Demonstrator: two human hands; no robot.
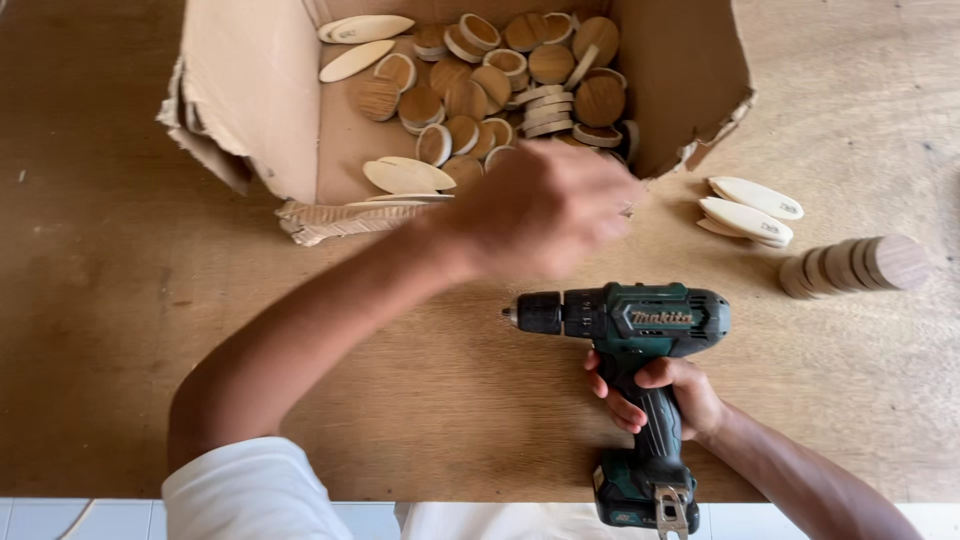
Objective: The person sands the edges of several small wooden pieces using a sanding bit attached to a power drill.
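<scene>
Right hand [660, 392]: near right, fingers wrapped tight round the grip of a cordless drill [630, 330]. Dark green and black body, chuck pointing left, battery pack at the near edge of the worktop. Held just above or on the wooden worktop [120, 330]; cannot tell which.

Left hand [545, 205]: blurred, centre of scene, at the near open side of a cardboard box [250, 90]. Fingers curled inward; grip state and contents not discernible through the blur. Just far of the drill's chuck, apart from it.

Cardboard box: far centre, torn walls, near flap flattened onto the worktop. Filled with round wooden discs [470, 100], some pale-rimmed, some darker-faced, heaped toward the far right corner. Several pale oval wooden pieces [405, 175] along the left and near part of the box floor.

Right of the box, on the worktop: a small pile of pale oval pieces [750, 210], overlapping. Further right and nearer: a row of round discs on edge [855, 265], leaning together in a stack lying on its side.

White sleeve [250, 490] at near left.
</scene>
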